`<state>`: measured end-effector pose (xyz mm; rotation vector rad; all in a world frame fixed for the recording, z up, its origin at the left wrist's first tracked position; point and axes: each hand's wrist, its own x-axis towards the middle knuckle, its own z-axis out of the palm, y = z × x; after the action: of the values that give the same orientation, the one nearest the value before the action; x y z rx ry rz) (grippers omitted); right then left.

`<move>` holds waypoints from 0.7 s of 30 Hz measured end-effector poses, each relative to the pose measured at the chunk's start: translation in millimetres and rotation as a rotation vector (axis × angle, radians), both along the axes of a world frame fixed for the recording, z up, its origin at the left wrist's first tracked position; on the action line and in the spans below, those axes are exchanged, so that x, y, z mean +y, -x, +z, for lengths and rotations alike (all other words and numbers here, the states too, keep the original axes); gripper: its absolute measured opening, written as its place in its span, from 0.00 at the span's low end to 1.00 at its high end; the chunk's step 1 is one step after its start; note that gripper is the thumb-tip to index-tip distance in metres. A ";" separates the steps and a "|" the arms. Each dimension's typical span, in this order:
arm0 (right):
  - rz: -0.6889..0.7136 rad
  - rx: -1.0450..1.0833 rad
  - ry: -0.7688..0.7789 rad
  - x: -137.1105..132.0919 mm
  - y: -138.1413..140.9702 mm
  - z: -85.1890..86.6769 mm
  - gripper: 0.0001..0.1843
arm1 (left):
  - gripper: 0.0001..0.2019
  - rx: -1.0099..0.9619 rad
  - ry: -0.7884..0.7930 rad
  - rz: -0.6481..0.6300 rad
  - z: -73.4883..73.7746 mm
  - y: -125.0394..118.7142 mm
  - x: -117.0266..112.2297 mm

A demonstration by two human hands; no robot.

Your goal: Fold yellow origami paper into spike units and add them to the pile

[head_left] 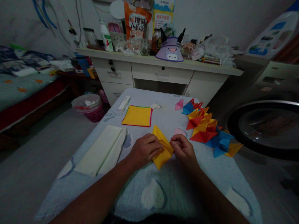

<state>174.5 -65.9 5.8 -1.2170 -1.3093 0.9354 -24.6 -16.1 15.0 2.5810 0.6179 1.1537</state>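
Note:
Between my hands is a sheet of yellow origami paper (161, 160), partly folded into a diamond with a raised flap in its middle. My left hand (147, 147) is closed on its left side, fingers curled over the paper. At the right corner, my right hand (182, 148) pinches the paper between thumb and fingertips. Behind my left hand lies a stack of square coloured paper (137, 116), yellow on top with red edges showing. To the right stands a cluster of folded paper pieces (204, 124) in red, orange, yellow, blue and pink.
A folded pale cloth or paper (101, 149) lies at the left of the cloth-covered table (151, 199). A small white box (124, 103) and a crumpled white scrap (155, 106) lie farther back. Beyond are a cluttered cabinet (161, 72), a waste bin (90, 107) and a washing machine (268, 124).

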 end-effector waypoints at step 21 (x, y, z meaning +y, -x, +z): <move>-0.189 -0.460 0.037 19.1 -21.4 -4.9 0.07 | 0.07 0.059 -0.121 -0.029 2.4 -2.2 -0.6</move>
<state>195.9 -46.8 0.9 -1.6182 -1.5006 0.5621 -22.4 -16.7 17.3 2.7253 0.5359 1.1424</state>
